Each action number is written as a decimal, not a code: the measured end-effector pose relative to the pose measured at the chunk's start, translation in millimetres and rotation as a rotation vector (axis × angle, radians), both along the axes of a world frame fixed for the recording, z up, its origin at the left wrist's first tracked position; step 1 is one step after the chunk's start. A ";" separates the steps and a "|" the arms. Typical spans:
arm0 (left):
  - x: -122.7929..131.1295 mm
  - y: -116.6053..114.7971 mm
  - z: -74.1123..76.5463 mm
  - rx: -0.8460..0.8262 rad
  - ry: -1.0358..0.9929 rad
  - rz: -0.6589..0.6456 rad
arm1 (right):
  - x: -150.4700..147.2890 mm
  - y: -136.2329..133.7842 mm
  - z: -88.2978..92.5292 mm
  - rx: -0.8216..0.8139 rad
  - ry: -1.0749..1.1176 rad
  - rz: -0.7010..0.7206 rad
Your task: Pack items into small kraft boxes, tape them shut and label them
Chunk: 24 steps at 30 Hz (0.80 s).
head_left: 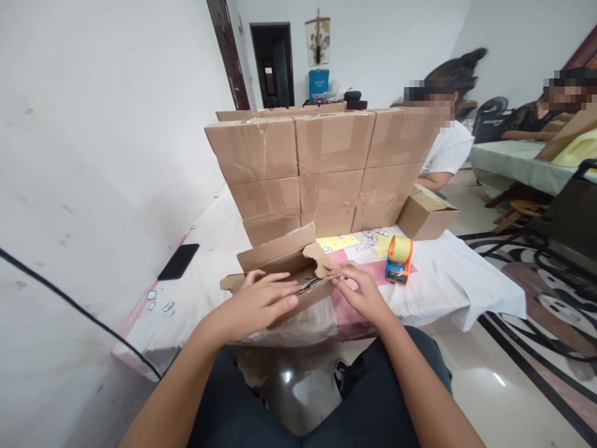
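A small cardboard box (308, 306) with raised flaps lies open near the front edge of the cloth-covered table, straight ahead of me. My left hand (261, 298) rests over its left front side, fingers stretched out across the opening. At the right front corner, my right hand (360, 292) pinches the box's edge near a bent side flap. Something dark and thin shows inside, too small and covered to name. To the right of the box stands a tape dispenser (398, 261) in orange and blue, with a yellowish roll.
Taped cartons (333, 146) form a stacked wall behind the box. Another carton (428, 211) sits at the right, near a person in a white shirt (450, 149). A black phone (178, 261) lies at the left. Farther right, another person sits at a green-covered table (506, 163).
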State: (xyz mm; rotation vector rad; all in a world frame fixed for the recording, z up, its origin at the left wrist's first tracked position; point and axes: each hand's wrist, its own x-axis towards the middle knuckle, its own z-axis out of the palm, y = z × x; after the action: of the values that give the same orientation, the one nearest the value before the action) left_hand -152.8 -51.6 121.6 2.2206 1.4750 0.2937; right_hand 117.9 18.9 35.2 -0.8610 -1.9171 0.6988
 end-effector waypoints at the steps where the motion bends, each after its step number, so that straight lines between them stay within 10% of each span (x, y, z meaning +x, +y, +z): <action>1: -13.7 -5.0 -1.9 0.066 0.005 0.105 | 1.0 -2.3 -0.1 0.028 -0.022 0.015; 6: -73.7 -22.1 -25.3 0.198 -0.129 0.664 | 0.5 -11.9 2.0 0.149 -0.104 0.033; 12: -61.7 -26.2 -39.2 -0.004 -0.298 0.181 | -2.9 -9.8 8.5 0.166 -0.114 0.071; 24: -57.1 10.3 -83.1 0.283 -0.255 0.332 | -38.4 18.3 -24.0 -0.382 0.212 -0.145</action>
State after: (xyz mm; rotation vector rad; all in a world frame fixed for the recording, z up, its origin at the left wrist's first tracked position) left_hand -209.9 -41.3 38.4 2.0340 1.7372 0.9080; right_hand 79.5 37.3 11.1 -1.1003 -1.5394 1.0424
